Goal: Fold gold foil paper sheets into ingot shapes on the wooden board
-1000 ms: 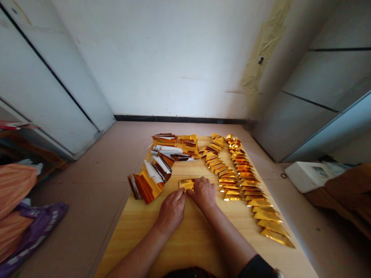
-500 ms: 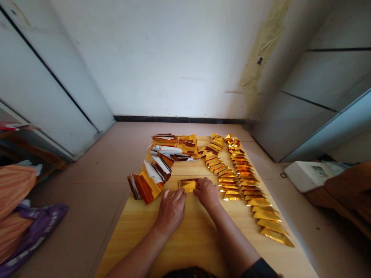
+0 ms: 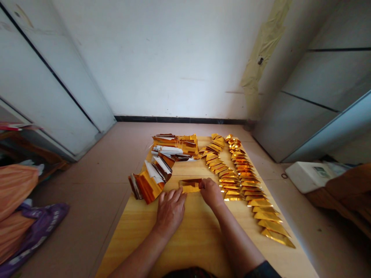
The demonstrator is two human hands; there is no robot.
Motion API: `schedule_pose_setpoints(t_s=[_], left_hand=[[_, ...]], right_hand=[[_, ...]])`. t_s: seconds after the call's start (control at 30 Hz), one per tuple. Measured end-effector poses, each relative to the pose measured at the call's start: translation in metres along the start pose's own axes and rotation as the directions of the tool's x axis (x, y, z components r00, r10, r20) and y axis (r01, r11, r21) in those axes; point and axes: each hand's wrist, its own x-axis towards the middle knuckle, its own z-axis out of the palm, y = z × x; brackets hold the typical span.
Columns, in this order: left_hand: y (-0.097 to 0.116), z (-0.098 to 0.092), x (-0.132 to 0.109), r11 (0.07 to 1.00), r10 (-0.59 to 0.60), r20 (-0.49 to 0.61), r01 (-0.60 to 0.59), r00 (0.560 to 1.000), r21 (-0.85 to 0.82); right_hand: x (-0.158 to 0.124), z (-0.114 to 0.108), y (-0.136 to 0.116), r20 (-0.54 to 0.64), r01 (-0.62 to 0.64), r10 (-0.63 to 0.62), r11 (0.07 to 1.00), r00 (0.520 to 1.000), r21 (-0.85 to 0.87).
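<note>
A small rectangle of folded gold foil paper [image 3: 189, 187] lies on the wooden table in front of me, with a darker strip along its far side. My right hand [image 3: 211, 193] is closed at the paper's right end, thumb and fingers pinching it there. At the near left corner, the fingertips of my left hand [image 3: 171, 208] rest on the paper, the fingers stretched out and fairly flat. Left of it sits a fanned stack of gold and white paper sheets [image 3: 149, 181]. Rows of folded gold foil pieces [image 3: 249, 181] overlap along the right side.
More gold and white paper bundles [image 3: 174, 146] lie at the far left of the table [image 3: 197, 243]. A white wall [image 3: 174, 58] stands beyond. Orange and purple bags [image 3: 34, 227] are on the left floor; a white box [image 3: 304, 175] is at the right.
My right hand has slid slightly right along the paper to its end, uncovering more of it. The left hand has hardly moved, its fingers now flatter.
</note>
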Motion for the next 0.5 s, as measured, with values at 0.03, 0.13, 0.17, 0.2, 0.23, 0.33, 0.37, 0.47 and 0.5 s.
schedule_pose_setpoints(t_s=[0.03,0.13,0.17,0.2,0.23,0.33,0.37,0.47,0.5], left_hand=[[0.001,-0.0006,-0.0009,1.0,-0.011,0.002,0.011,1.0,0.006],[0.0022,-0.001,-0.0021,0.999,-0.034,0.01,0.034,0.999,0.017],[0.0018,-0.0007,-0.0022,0.999,-0.037,0.012,0.037,0.999,0.018],[0.0012,-0.0002,-0.002,0.999,-0.038,0.015,0.037,0.999,0.019],[0.0003,0.0004,-0.0018,0.999,-0.033,0.016,0.033,0.999,0.018],[-0.0025,0.0028,-0.0011,1.0,-0.009,0.026,0.009,1.0,0.007],[-0.0032,0.0035,-0.001,1.0,-0.002,0.028,0.002,1.0,0.002],[-0.0046,0.0055,-0.0005,1.0,0.003,0.031,-0.002,1.0,-0.017],[-0.0049,0.0062,-0.0003,1.0,0.001,0.029,-0.001,1.0,-0.028]], right_hand=[[0.0001,0.0007,0.0004,-0.004,-0.002,0.002,1.0,1.0,0.001],[0.0006,0.0024,0.0019,-0.06,-0.014,0.015,1.0,0.998,0.016],[0.0009,0.0027,0.0026,-0.101,-0.011,0.014,0.999,0.995,0.033],[0.0013,0.0028,0.0034,-0.149,0.003,0.005,0.999,0.989,0.053],[0.0018,0.0028,0.004,-0.197,0.031,-0.016,0.997,0.98,0.075],[0.0034,0.0027,0.0046,-0.255,0.16,-0.136,0.984,0.958,0.079],[0.0037,0.0027,0.0042,-0.235,0.191,-0.172,0.98,0.957,0.059],[0.0031,0.0024,0.0015,-0.153,0.218,-0.218,0.976,0.964,-0.015],[0.0026,0.0022,0.0004,-0.139,0.214,-0.217,0.976,0.966,-0.033]])
